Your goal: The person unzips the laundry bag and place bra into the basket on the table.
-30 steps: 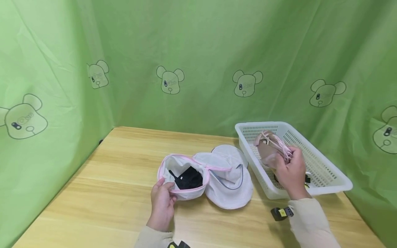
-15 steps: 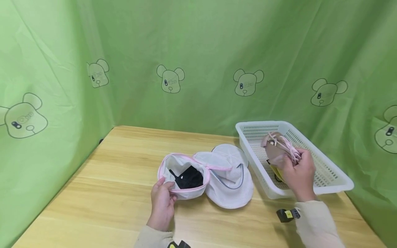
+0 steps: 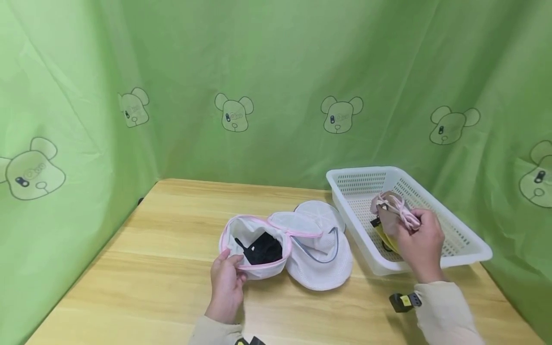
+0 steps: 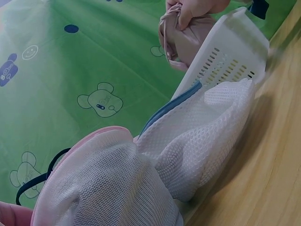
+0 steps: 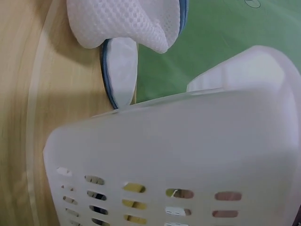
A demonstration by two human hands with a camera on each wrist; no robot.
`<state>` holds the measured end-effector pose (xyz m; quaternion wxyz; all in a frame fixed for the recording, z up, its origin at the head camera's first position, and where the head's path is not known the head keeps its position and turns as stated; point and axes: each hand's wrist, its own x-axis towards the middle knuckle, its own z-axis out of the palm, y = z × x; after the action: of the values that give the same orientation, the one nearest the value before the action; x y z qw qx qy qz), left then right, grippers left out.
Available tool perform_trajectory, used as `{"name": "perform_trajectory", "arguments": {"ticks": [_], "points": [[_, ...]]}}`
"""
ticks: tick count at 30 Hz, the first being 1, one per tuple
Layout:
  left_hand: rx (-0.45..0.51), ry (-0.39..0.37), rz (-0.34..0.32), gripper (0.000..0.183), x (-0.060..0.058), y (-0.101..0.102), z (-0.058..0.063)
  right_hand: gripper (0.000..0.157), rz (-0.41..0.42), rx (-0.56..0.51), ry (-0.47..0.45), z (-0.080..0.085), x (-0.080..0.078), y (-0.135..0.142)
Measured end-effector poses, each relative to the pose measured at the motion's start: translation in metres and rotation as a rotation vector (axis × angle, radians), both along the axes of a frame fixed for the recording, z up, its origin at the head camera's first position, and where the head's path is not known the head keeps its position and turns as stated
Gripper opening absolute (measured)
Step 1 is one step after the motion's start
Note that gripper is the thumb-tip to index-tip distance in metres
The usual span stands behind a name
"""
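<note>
My left hand [image 3: 226, 287] pinches the near-left rim of a white laundry bag [image 3: 263, 273] with pink zip edging. The bag's round lid [image 3: 295, 224] is folded back to the right, and a black strapped garment [image 3: 265, 249] lies inside. Over the basket, my right hand [image 3: 422, 244] grips a dusty-pink garment [image 3: 388, 218] with thin pink straps bunched at the fingers. In the left wrist view the same garment [image 4: 188, 42] hangs above the basket wall. The right wrist view does not show the right hand.
The white perforated basket [image 3: 467, 261] stands at the right of the wooden table [image 3: 142, 268]. Inside it lies something yellow with black parts [image 3: 388, 239], partly hidden. A second white mesh bag [image 3: 321, 278], blue-grey zip undone, sits between the pink-edged bag and basket. Green curtains [image 3: 280, 158] enclose the table.
My right hand has shifted right and slightly lower with the pink garment, uncovering more of the yellow item in the basket. My left hand keeps its place on the bag rim.
</note>
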<state>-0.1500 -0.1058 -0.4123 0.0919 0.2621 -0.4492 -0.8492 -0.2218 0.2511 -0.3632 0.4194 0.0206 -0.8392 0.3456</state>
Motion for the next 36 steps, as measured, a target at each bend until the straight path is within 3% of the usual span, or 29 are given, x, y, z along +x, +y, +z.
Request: {"name": "perform_trajectory", "arguments": {"ticks": [8, 11, 21, 28, 36], "points": [[0.006, 0.008, -0.016, 0.059, 0.000, 0.004, -0.001, 0.034, 0.056, 0.028, -0.206, -0.002, 0.007, -0.002], [0.002, 0.008, -0.020, 0.059, 0.000, 0.005, -0.002, 0.032, 0.086, 0.024, -0.238, -0.003, 0.008, -0.005], [-0.003, -0.006, -0.010, 0.059, 0.001, 0.005, -0.004, 0.025, 0.127, 0.023, -0.215, -0.002, 0.007, -0.020], [0.001, -0.005, -0.004, 0.058, 0.001, 0.003, -0.006, 0.022, 0.201, 0.025, -0.141, -0.004, 0.004, -0.041], [0.000, 0.008, -0.005, 0.058, 0.001, 0.001, -0.005, 0.021, 0.319, -0.022, -0.154, 0.005, 0.000, -0.074]]}}
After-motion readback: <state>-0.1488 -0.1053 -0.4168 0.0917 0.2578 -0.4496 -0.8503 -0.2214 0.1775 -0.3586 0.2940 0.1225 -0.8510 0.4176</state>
